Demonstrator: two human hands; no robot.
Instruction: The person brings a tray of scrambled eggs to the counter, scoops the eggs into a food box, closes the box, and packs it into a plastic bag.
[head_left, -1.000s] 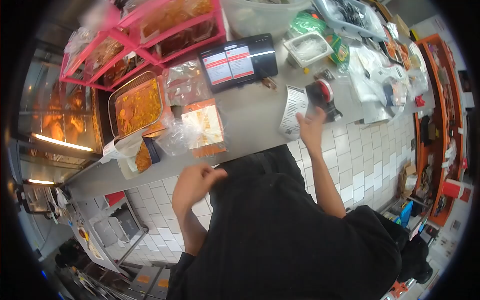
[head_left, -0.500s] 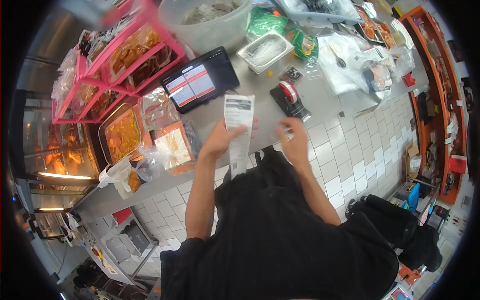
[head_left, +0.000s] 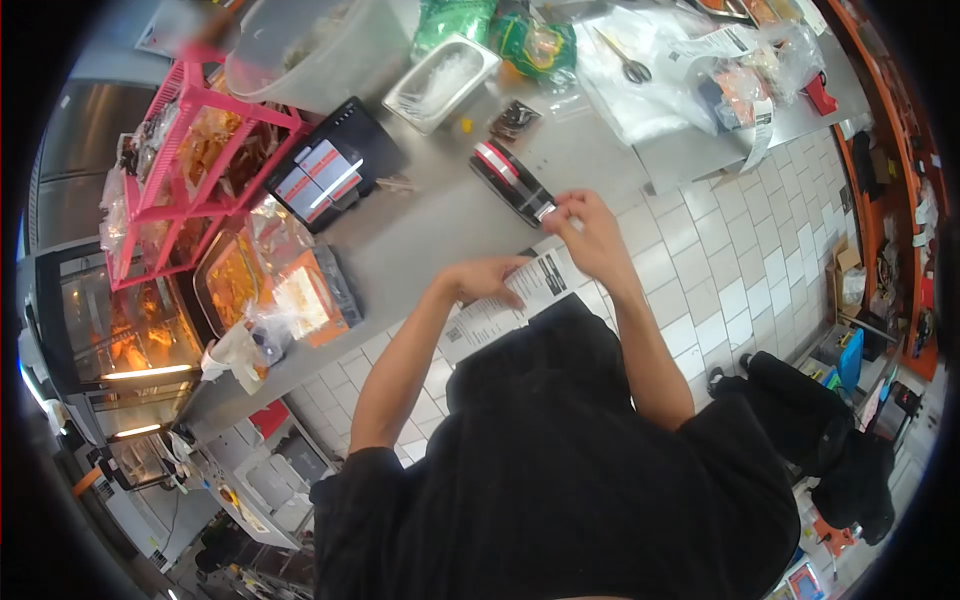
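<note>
Receipt [head_left: 548, 281], printed, one: at the near edge of the table [head_left: 415, 225], left hand [head_left: 488, 280] on it, grip closed on the paper. Tape dispenser [head_left: 510, 182], black with red roll, one: on the table; right hand [head_left: 588, 228] at its front end, grip pinched, tape between the fingertips cannot be told. Status, as judged: receipt in hand, dispenser reached; no tape visible on the receipt as yet. Containers: steel pan [head_left: 464, 98], whitish clear plastic pieces; translucent tub [head_left: 340, 85], contents indistinct; pink rack [head_left: 170, 212], bagged food.
</note>
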